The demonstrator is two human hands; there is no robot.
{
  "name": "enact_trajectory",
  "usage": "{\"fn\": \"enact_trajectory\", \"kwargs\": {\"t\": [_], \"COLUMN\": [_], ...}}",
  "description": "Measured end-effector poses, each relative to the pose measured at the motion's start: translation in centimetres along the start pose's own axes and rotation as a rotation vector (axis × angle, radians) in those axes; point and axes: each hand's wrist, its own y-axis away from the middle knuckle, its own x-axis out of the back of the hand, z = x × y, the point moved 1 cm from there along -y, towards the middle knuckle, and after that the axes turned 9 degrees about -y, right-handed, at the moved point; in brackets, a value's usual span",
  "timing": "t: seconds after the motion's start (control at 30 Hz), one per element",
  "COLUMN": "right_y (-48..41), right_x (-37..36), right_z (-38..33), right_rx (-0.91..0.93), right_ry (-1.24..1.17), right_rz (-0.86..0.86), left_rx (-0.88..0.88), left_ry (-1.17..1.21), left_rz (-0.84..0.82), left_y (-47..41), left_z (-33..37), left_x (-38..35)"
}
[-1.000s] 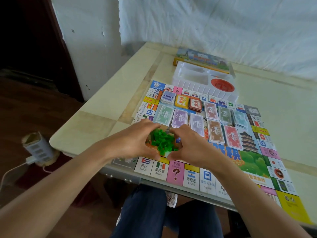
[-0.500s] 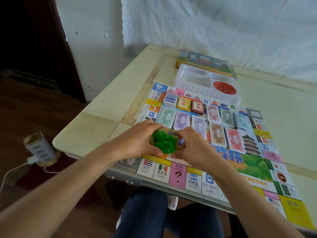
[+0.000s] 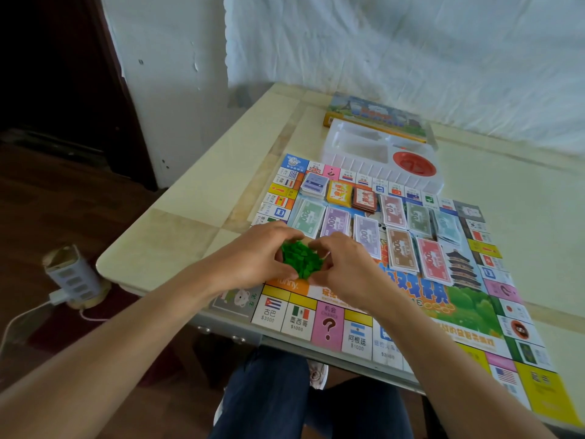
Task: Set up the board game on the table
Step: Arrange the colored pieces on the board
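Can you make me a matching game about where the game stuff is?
Things:
1. pile of small green plastic pieces
2. round red plastic disc
3. flat colourful cardboard game box
4. stack of orange cards
Places:
A. inside the white plastic tray
B. next to a stack of brown cards
C. behind the tray, farthest away
D. between the left hand and right hand
Pairs: 1-D, 2-A, 3-C, 4-B.

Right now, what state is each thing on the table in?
Board: unfolded, flat.
Green pieces: heaped, cupped between both hands.
Left hand: curled round the pieces.
Right hand: curled round the pieces.
Banknote stacks: laid out on the board.
Tray: uncovered, red disc inside.
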Motion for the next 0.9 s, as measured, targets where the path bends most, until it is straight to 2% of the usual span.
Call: {"fn": "enact_trajectory", "kwargs": {"t": [0.27, 0.47, 0.6, 0.67, 0.77, 0.9], "right_y": [0.8, 0.9, 2.4, 3.4, 4.9, 6.0], "right_x": [0.8, 0.8, 4.2, 5.7, 5.9, 4.9], "right_z": [0.3, 0.6, 2.2, 3.8, 5.7, 6.3], "right_rx": [-0.006, -0.009, -0.059, -0.092, -0.169, -0.177], "right_ry": [-0.04, -0.172, -0.318, -0.286, -0.167, -0.16], "right_rz": [0.023, 0.032, 0.196, 0.254, 0.17, 0.057], "left_rx": [0.024, 0.037, 0.02, -0.015, -0.113, -0.156], "left_ry": [0.056, 0.032, 0.026, -0.029, -0.176, -0.251], "left_rz": [-0.014, -0.003, 0.038, 0.086, 0.165, 0.195], "left_y": [0.4, 0.5, 0.8, 1.0, 0.7, 0.2], "left_z": [-0.1, -0.1, 0.0, 0.3, 1.7, 2.9], "left_x": [0.2, 0.2, 0.2, 0.0, -0.8, -1.8]}}
